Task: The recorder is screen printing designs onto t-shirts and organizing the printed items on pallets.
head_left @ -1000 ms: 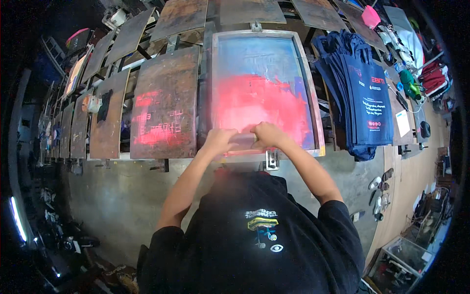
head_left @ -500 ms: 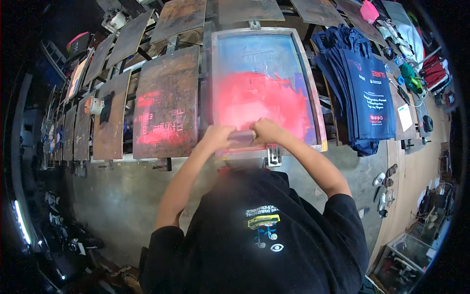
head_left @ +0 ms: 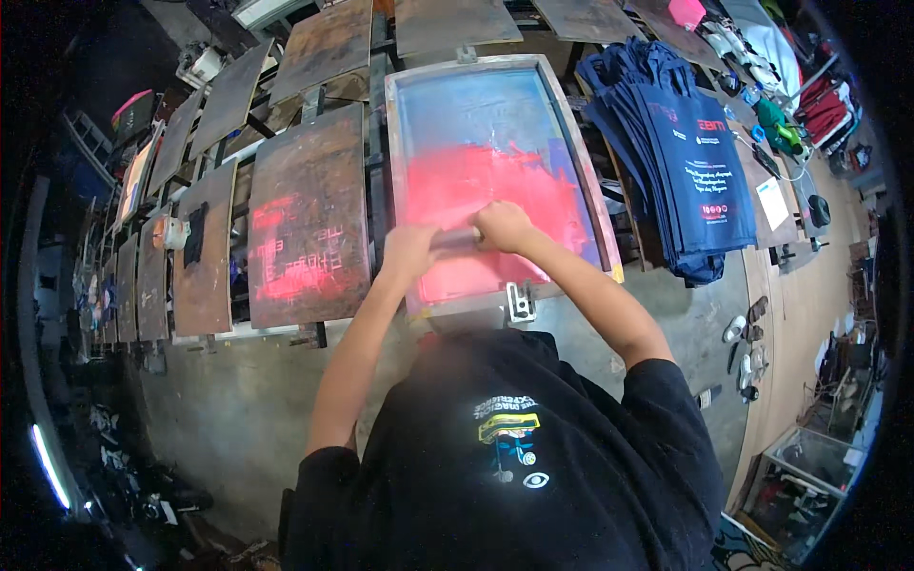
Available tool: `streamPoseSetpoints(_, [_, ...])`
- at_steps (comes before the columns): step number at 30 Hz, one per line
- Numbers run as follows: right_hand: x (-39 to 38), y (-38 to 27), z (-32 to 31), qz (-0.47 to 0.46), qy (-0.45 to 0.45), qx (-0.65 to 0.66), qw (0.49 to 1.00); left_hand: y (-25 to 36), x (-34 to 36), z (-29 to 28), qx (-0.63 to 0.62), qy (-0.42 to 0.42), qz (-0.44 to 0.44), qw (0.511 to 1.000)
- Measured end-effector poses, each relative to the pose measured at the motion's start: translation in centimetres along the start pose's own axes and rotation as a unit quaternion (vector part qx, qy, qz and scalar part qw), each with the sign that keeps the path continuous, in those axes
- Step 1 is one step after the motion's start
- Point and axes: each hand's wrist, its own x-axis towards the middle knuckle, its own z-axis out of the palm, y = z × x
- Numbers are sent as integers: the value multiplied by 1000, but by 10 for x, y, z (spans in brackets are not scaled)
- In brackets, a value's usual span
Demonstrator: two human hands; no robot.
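My left hand (head_left: 411, 251) and my right hand (head_left: 503, 226) are both closed round the handle of a squeegee (head_left: 455, 241), one at each end. It lies across the near part of a framed printing screen (head_left: 394, 152). Bright pink ink (head_left: 490, 181) covers the mesh around and beyond the squeegee, with bare bluish mesh (head_left: 466, 100) at the far end. The squeegee's blade is hidden below its handle and my hands. A metal clamp (head_left: 520, 303) sits at the screen's near edge, just in front of my body.
Left of the screen stands a brown board (head_left: 309, 209) smeared with pink print, with several more boards in a row. Dark blue printed bags (head_left: 700, 181) lie stacked to the right. Shoes (head_left: 734, 328) rest on the floor at right, near a glass case (head_left: 800, 476).
Both hands have pushed the squeegee a little farther away over the screen, into the pink ink. The whole view has shifted slightly.
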Motion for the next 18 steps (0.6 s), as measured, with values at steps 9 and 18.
streamPoseSetpoints(9, [-23, 17, 18, -81, -46, 81, 992, 28, -29, 16, -49, -79, -15, 996])
streamPoseSetpoints(18, [-11, 22, 6, -16, 80, 11, 997, 29, 22, -12, 17, -35, -30, 999])
